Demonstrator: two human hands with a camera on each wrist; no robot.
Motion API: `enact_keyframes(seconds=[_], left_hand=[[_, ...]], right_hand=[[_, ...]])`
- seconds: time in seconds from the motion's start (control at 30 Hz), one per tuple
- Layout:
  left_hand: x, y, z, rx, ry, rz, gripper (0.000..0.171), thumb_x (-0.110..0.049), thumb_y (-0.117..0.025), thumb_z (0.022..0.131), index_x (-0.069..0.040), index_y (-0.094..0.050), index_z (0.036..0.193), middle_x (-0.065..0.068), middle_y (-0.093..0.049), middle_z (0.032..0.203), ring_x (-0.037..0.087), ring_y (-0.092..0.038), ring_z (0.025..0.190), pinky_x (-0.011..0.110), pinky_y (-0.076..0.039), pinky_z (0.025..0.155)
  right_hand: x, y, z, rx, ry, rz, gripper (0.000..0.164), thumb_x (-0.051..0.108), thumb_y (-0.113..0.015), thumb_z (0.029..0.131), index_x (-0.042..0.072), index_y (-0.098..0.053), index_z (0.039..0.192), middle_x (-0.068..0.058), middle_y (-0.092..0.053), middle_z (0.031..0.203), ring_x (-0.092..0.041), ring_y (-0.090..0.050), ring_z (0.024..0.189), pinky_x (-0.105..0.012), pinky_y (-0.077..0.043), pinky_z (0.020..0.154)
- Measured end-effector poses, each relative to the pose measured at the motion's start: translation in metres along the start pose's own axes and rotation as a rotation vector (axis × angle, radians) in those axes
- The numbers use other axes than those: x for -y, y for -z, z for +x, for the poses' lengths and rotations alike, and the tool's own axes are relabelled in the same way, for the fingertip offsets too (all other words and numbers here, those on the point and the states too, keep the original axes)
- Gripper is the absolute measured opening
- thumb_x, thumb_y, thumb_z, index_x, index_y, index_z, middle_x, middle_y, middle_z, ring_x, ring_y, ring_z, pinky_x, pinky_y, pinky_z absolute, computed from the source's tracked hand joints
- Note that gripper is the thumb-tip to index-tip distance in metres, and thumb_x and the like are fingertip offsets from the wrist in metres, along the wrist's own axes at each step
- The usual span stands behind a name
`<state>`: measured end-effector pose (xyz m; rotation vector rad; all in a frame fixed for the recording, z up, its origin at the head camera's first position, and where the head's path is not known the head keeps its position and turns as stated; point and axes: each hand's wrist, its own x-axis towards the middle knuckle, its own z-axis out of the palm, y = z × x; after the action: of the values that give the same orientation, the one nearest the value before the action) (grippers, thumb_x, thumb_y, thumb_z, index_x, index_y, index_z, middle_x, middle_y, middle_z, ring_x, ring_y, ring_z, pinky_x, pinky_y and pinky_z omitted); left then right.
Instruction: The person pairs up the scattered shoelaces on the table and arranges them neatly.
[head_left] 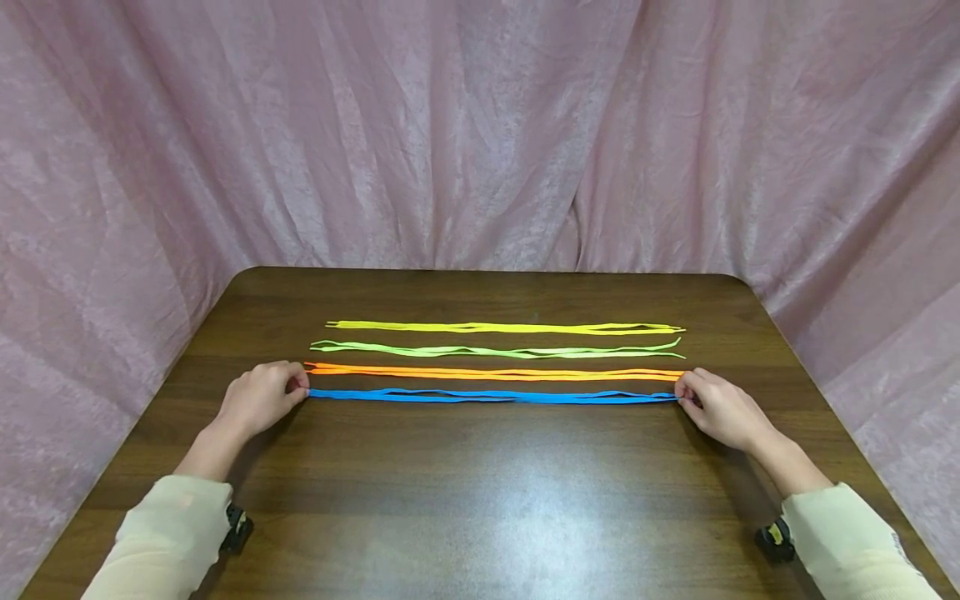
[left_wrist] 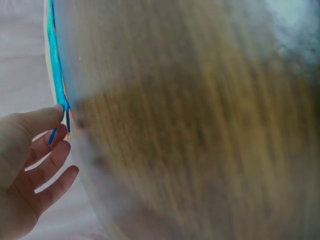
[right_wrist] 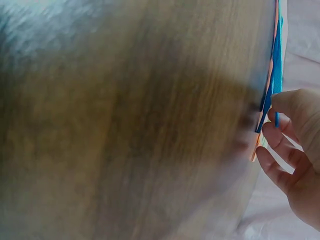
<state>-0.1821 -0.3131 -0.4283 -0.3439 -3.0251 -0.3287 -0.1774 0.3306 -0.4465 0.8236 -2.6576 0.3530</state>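
A folded blue shoelace (head_left: 450, 396) stretches left to right across the wooden table, nearest to me of several laces. My left hand (head_left: 264, 395) pinches its left end between thumb and forefinger; in the left wrist view the lace's blue tips (left_wrist: 52, 136) poke out past the thumb. At the other end, my right hand (head_left: 723, 408) pinches the blue lace too, and the right wrist view shows blue tips (right_wrist: 277, 118) by the fingers. Just beyond lies an orange shoelace (head_left: 487, 372), its ends close to both hands. Farther back are a light green shoelace (head_left: 450, 352) and a yellow shoelace (head_left: 510, 328).
The brown wooden table (head_left: 420, 500) has rounded far corners and reflects a bright patch of light near its front. Pink velvety curtains (head_left: 480, 142) hang behind it and along both sides.
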Motion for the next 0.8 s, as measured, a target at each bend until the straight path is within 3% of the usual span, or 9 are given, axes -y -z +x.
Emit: enact_keyframes(seconds=[0.43,0.8], left_hand=[[0.0003,-0.0022,-0.0013,0.036,0.004,-0.007,0.007,-0.013,-0.067,0.079,-0.017,-0.061,0.077,-0.005,-0.056,0.070,0.015,-0.050,0.060,0.033,-0.037,0.049],[-0.0010,-0.0031,-0.0038,0.023,-0.011,-0.009,0.007,-0.014,-0.068,0.077,-0.017,-0.062,0.075,-0.006,-0.056,0.070,0.013,-0.050,0.060,0.032,-0.038,0.050]], right_hand=[[-0.0007,0.0017,0.0025,0.004,-0.005,-0.001,0.028,-0.005,-0.073,0.065,0.014,-0.055,0.074,0.007,-0.047,0.069,-0.007,-0.045,0.062,-0.023,-0.037,0.053],[-0.0031,0.0008,0.0025,0.028,-0.016,0.009,0.028,-0.008,-0.071,0.066,0.014,-0.057,0.076,0.008,-0.050,0.071,-0.006,-0.048,0.065,-0.024,-0.040,0.055]])
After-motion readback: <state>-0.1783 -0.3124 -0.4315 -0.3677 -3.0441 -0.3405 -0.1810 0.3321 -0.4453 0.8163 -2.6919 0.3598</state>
